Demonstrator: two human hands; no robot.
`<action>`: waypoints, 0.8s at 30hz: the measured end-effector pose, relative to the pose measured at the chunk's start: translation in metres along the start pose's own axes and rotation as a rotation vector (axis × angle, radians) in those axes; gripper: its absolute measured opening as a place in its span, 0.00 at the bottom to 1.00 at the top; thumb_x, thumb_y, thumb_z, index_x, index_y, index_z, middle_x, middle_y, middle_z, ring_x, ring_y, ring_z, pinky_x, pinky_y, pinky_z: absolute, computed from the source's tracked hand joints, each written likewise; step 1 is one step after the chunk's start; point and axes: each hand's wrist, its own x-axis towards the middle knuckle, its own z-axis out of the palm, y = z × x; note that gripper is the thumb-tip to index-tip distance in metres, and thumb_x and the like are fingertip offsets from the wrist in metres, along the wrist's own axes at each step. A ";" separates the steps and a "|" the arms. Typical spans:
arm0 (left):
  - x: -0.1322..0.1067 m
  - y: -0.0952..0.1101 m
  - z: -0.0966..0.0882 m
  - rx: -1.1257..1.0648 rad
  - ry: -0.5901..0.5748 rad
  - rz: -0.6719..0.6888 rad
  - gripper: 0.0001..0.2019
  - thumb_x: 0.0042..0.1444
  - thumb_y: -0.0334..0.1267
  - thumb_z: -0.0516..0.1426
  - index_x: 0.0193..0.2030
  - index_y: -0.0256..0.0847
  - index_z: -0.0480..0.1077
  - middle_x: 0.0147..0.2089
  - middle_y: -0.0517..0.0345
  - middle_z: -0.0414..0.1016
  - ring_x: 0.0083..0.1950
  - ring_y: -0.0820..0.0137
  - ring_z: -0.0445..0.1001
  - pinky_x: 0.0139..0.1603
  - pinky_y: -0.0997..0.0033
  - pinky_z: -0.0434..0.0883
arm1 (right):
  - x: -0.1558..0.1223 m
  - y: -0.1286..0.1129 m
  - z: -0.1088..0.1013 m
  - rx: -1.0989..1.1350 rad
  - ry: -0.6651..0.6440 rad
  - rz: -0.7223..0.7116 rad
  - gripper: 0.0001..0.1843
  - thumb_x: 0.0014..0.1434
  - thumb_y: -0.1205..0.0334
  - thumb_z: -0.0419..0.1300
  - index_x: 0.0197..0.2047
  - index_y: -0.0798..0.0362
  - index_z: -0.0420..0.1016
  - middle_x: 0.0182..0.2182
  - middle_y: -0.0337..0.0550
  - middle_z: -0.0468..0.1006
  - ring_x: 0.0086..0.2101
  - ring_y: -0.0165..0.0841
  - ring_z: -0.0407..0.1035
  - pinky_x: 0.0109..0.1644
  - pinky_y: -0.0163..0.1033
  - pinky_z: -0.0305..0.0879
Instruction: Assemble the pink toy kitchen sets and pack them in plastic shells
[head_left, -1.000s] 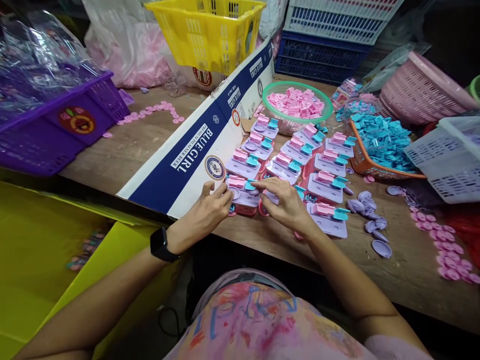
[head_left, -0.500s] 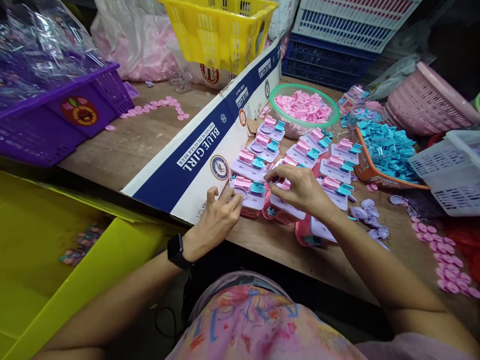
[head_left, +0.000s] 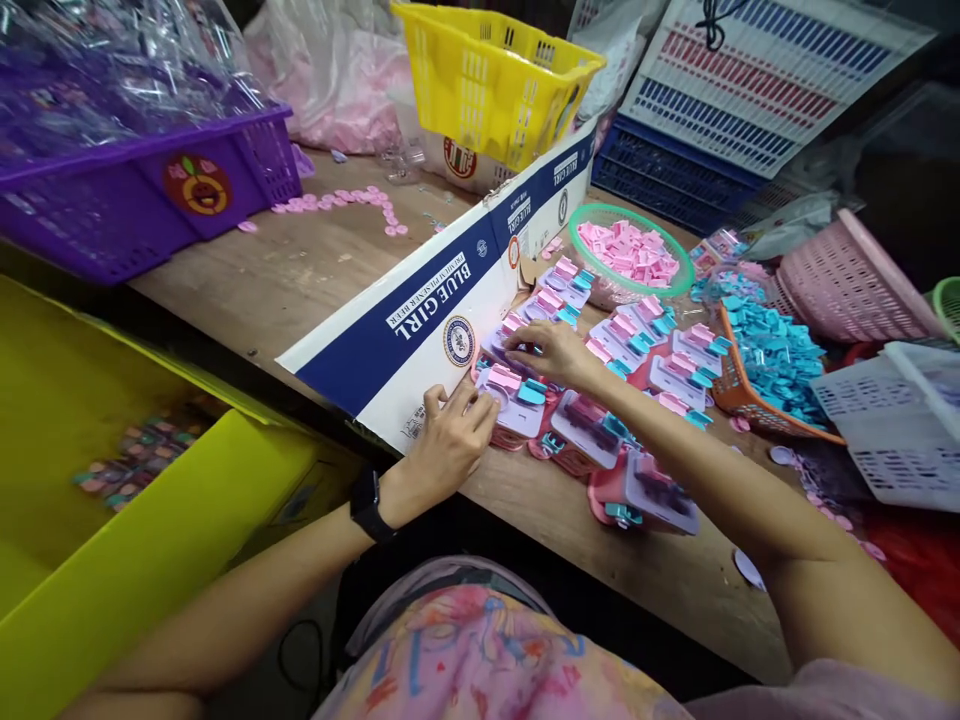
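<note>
Several small toy sets (head_left: 592, 425) with lilac tops, pink blocks and teal parts lie in rows on the wooden table (head_left: 300, 275). My left hand (head_left: 450, 440) curls its fingers on the nearest set (head_left: 517, 400), beside a cardboard flap printed BLUE GIRL (head_left: 420, 310). A black watch (head_left: 369, 505) sits on that wrist. My right hand (head_left: 544, 350) reaches across to the second set in the row (head_left: 517, 325), fingertips pinching its pink block.
A green bowl of pink pieces (head_left: 630, 250) and an orange basket of teal pieces (head_left: 772, 360) stand behind the rows. A purple basket (head_left: 150, 190), yellow basket (head_left: 495, 85), pink basket (head_left: 847, 280) and white basket (head_left: 892, 430) ring the table. A yellow bin (head_left: 112, 500) sits at left.
My right hand has moved leftward and farther along the row, from the near sets to the second one. The left hand stays on the nearest set. The camera has swung left.
</note>
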 end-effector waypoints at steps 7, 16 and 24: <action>-0.008 0.000 0.005 -0.035 0.016 -0.029 0.18 0.64 0.29 0.56 0.61 0.33 0.70 0.56 0.45 0.78 0.66 0.54 0.67 0.54 0.50 0.57 | -0.001 0.012 0.004 -0.065 -0.063 -0.041 0.12 0.63 0.63 0.61 0.44 0.47 0.87 0.39 0.47 0.85 0.38 0.39 0.77 0.43 0.45 0.69; -0.010 -0.002 0.004 -0.071 0.002 -0.036 0.18 0.66 0.28 0.53 0.61 0.35 0.68 0.56 0.46 0.78 0.65 0.54 0.68 0.56 0.49 0.55 | -0.004 0.014 0.007 -0.066 -0.120 -0.009 0.13 0.66 0.60 0.60 0.48 0.50 0.85 0.39 0.47 0.87 0.33 0.37 0.79 0.37 0.39 0.65; -0.006 -0.007 0.002 -0.128 0.027 -0.018 0.21 0.58 0.22 0.56 0.57 0.39 0.71 0.53 0.48 0.79 0.60 0.55 0.70 0.55 0.49 0.55 | -0.002 0.004 0.000 -0.205 -0.150 -0.006 0.14 0.65 0.65 0.59 0.49 0.51 0.85 0.34 0.46 0.85 0.30 0.33 0.75 0.34 0.37 0.61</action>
